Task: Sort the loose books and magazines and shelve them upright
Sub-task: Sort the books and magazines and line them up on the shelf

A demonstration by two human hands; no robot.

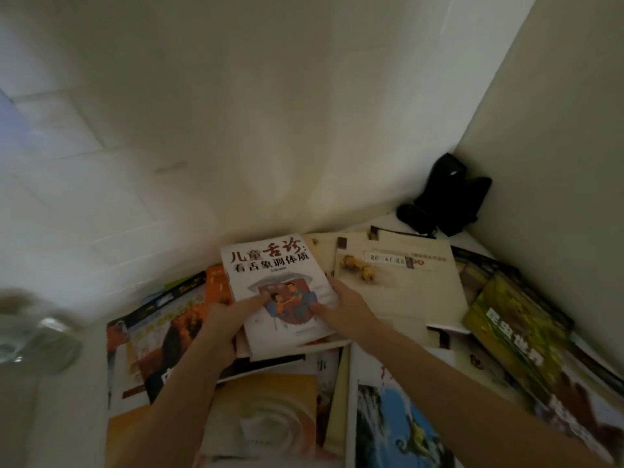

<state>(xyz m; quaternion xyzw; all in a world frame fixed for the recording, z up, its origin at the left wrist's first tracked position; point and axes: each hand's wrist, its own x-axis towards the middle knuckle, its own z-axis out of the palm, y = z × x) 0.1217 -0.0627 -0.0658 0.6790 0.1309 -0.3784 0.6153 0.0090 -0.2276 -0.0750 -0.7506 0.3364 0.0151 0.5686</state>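
Observation:
A white book (273,265) with red and black Chinese title and a drawing of two figures on its cover is held over the pile. My left hand (224,324) grips its lower left edge, thumb on the cover. My right hand (344,310) grips its lower right edge. Under and around it lie loose books and magazines: a cream book (401,285) to the right, a green magazine (516,329) at far right, an orange-brown magazine (165,342) at left, a blue-and-white one (391,423) near me.
The pile lies on a white surface in a corner between a back wall (270,130) and a right side wall (557,163). A black object (442,201) sits in the corner. A blurred glass jar (33,336) stands at the left.

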